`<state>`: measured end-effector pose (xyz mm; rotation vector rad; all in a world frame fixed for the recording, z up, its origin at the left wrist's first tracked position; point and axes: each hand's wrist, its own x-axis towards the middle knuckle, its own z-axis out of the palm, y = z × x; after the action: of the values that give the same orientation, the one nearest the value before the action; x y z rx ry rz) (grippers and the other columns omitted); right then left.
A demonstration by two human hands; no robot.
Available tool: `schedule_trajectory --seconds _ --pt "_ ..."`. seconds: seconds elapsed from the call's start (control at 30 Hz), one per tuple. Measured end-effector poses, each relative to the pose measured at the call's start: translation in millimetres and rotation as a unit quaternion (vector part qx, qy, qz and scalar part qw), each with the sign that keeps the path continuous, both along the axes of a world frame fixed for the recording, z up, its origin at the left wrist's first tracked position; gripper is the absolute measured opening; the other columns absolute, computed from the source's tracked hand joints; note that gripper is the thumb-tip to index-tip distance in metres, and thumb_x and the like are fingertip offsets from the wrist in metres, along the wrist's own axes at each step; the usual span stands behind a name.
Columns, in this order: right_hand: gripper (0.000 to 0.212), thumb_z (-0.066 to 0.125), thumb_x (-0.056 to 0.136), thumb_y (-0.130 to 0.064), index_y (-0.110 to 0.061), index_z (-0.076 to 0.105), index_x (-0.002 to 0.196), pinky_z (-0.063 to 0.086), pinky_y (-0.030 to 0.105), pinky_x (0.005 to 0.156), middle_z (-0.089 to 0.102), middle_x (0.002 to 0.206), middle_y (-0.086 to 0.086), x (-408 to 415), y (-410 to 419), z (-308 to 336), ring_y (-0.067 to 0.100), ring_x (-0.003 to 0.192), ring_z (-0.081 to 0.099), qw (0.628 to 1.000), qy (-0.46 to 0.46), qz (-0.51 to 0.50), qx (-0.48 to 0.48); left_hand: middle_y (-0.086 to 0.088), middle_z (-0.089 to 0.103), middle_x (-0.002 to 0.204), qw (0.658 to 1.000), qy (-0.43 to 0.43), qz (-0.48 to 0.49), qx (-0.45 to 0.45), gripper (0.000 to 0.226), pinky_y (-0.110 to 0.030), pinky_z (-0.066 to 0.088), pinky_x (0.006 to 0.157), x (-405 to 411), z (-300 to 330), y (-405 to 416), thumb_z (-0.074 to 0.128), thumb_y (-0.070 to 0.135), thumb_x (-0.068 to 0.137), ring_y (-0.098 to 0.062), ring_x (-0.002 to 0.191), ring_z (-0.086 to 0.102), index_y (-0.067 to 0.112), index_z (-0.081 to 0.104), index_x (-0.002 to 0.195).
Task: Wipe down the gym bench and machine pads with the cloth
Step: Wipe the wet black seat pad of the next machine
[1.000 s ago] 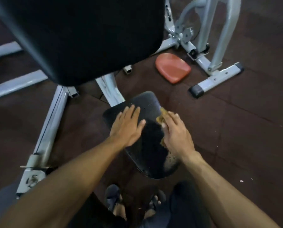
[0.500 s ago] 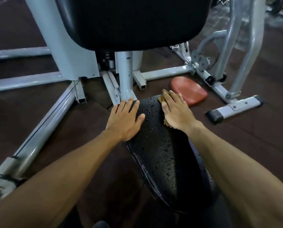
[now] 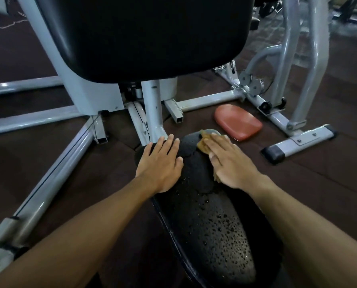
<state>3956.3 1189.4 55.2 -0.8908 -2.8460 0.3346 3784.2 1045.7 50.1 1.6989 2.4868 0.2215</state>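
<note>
Below, a person's two bare hands rest on the black seat pad (image 3: pixel 210 221) of a grey-framed gym machine (image 3: pixel 152 113), the pad's surface beaded with water droplets. At the pad's far end, the right hand (image 3: pixel 229 163) presses flat on a tan cloth (image 3: pixel 202 143), fingers straight and close together; the cloth shows beyond the fingertips and along the thumb side of the palm, the rest hidden beneath the hand. The left hand (image 3: pixel 161 163) lies palm-down on the pad's far left edge, fingers extended and slightly spread, holding nothing. Droplets are thickest on the near half of the pad. A large black back pad (image 3: pixel 152 34) rises beyond the seat on the machine's upright. A reddish-orange pad (image 3: pixel 237 122) lies on the dark rubber floor (image 3: pixel 318 183), just past the seat pad's far right corner, near a grey frame foot (image 3: pixel 298 142).
</note>
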Motion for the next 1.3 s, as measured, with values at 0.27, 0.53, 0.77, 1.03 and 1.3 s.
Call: schedule_trajectory --seconds 0.27,0.53,0.77,1.03,1.3 --pt "0.050 0.029 0.086 -0.030 -0.012 0.062 0.119 0.040 0.047 0.103 0.060 0.126 0.013 -88.6 25.1 3.8 0.034 0.123 0.050 1.000 -0.003 0.023 0.000 0.004 0.000 0.163 1.000 -0.005 0.017 0.020 0.061 -0.038 0.000 0.120 -0.3 -5.3 -0.5 0.014 0.044 0.100 -0.011 0.148 -0.005 0.019 0.002 0.155" --pt "0.052 0.023 0.099 -0.037 -0.020 0.038 0.146 0.025 0.039 0.115 0.030 0.157 0.004 -30.2 -24.6 2.6 0.026 0.146 0.023 0.993 0.018 0.118 0.018 0.003 -0.005 0.163 1.000 -0.009 0.022 0.016 0.061 -0.037 -0.003 0.119 -1.6 -5.3 -0.6 0.013 0.042 0.101 -0.009 0.148 -0.007 0.017 0.001 0.155" --pt "0.052 0.027 0.096 -0.036 -0.017 0.041 0.142 0.033 0.052 0.110 0.038 0.150 0.012 -43.5 42.4 -4.9 0.037 0.139 0.032 1.000 0.001 -0.013 -0.007 0.002 -0.003 0.163 1.000 -0.006 0.021 0.013 0.062 -0.039 0.000 0.121 -0.2 -3.1 -0.9 0.013 0.043 0.101 -0.011 0.148 -0.005 0.016 0.003 0.155" --pt "0.043 0.037 0.093 -0.025 -0.018 0.049 0.134 0.034 0.052 0.108 0.039 0.149 0.009 -47.4 -13.8 2.2 0.035 0.139 0.031 0.996 0.031 0.082 0.026 0.001 0.000 0.163 0.999 0.020 0.022 0.012 0.061 -0.037 0.001 0.119 -0.2 -5.5 0.6 0.012 0.042 0.101 -0.011 0.148 -0.002 0.015 0.004 0.155" --pt "0.050 0.032 0.103 -0.034 -0.024 0.029 0.151 0.015 0.034 0.118 0.016 0.162 -0.004 50.0 -19.2 6.9 0.018 0.149 0.010 0.996 0.007 0.084 0.004 0.000 0.001 0.163 1.000 0.011 0.016 0.007 0.061 -0.039 0.002 0.119 -1.0 -3.9 -1.0 0.013 0.042 0.100 -0.013 0.149 -0.001 0.015 0.006 0.155"
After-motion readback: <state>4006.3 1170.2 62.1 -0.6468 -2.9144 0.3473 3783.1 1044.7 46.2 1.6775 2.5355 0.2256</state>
